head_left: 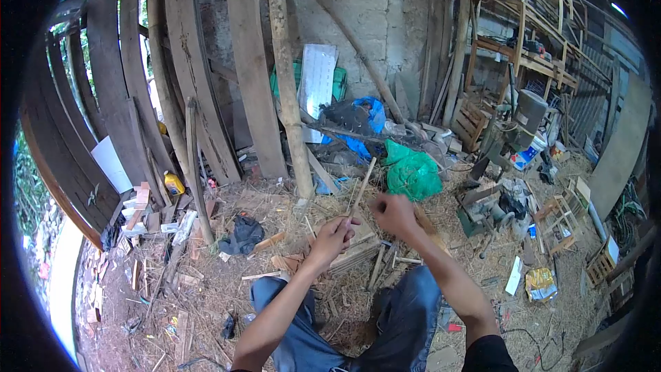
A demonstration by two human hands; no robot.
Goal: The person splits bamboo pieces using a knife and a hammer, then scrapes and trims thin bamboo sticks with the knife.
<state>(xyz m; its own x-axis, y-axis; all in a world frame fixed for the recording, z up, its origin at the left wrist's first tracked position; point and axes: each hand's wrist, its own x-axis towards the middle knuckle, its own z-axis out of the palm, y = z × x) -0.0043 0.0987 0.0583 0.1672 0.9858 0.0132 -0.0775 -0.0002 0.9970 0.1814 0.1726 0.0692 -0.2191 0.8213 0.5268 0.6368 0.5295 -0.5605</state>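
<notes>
The left hand has its fingers closed around the lower end of a thin stick, which leans up from them toward one o'clock. The right hand, at two o'clock from the left, is curled and blurred; I cannot tell whether it grips anything. With so much of the stick unsupported, a sideways knock from the nearby right hand could twist it loose or snap it. Dropped, it could be hard to pick out among the wood pieces toward six o'clock and the straw-covered floor.
</notes>
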